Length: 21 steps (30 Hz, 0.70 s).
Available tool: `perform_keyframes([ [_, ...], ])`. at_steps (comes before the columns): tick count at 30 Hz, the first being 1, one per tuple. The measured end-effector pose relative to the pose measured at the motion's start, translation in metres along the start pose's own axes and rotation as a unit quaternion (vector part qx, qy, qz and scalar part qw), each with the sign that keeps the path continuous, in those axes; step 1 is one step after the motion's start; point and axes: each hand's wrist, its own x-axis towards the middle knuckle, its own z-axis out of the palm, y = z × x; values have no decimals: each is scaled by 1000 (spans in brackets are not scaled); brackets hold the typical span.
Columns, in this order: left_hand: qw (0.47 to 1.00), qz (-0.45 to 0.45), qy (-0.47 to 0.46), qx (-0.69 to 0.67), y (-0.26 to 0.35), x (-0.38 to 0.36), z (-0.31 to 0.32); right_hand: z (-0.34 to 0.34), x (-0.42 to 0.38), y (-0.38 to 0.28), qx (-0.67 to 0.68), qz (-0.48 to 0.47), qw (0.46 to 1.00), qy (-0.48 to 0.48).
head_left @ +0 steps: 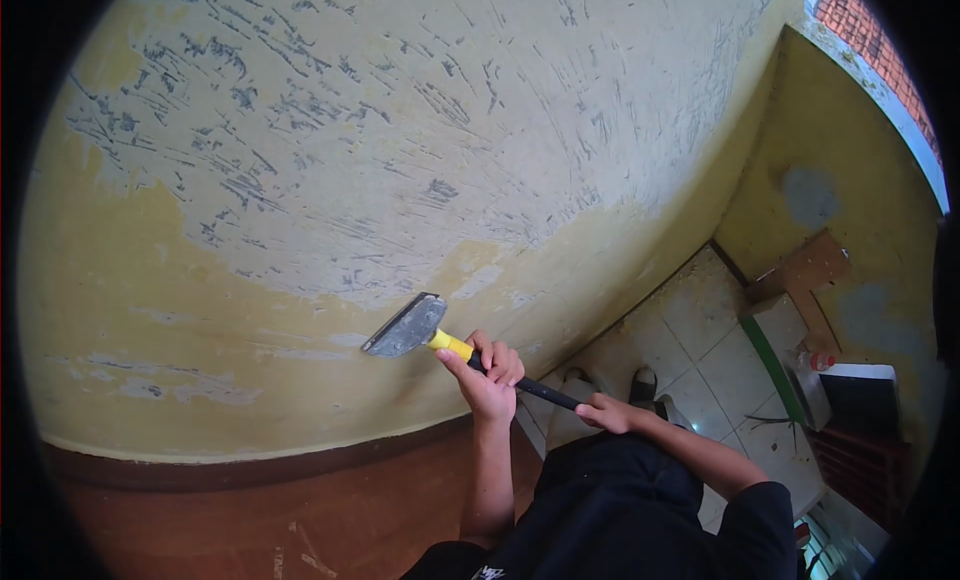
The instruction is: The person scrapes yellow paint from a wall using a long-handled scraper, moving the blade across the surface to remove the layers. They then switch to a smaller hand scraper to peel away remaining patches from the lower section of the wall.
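Observation:
A long-handled scraper (405,326) with a wide grey blade, a yellow collar and a black handle lies across the middle of the view. The blade is at the yellow wall (300,340), just below a large pale, scratched patch; whether it touches cannot be told. Near the blade, my left hand (490,375) is wrapped round the handle below the yellow collar. My right hand (608,414) grips the handle's far end, close to my body.
Pale floor tiles (690,405) show at the right, with my feet on them. Against the right-hand wall stand cardboard (812,270), a green-edged box (770,370) and a dark red crate (860,470). A brown surface (380,520) runs along the wall's lower edge.

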Motion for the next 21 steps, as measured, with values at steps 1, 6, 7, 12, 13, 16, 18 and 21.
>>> perform_keyframes([
  [1, 1000, 0, -1, 0, 1, 0, 0, 0, -1, -3, -5, -1, 1000, 4],
  [6, 1000, 3, 3, 5, 6, -1, 1, 3, 5, 2, -6, -13, 1000, 1],
  [7, 1000, 3, 2, 7, 7, -1, 0, 2, 6, 3, -4, -12, 1000, -5],
  [12, 1000, 1, -10, 1, 7, 1, 0, 2, 3, -2, -19, -18, 1000, 14],
  [13, 1000, 1, -8, 0, 7, 0, -1, 3, 1, -5, -17, -23, 1000, 13],
  [16, 1000, 9, -19, -2, 17, 0, 1, 1, 2, -17, -20, -30, 999, 15],
  [18, 1000, 15, -17, 2, 20, 1, 2, -1, 5, -18, -19, -31, 999, 12],
  [21, 1000, 15, -12, 0, 18, 2, 2, 0, 8, -8, -9, -24, 1000, 6],
])
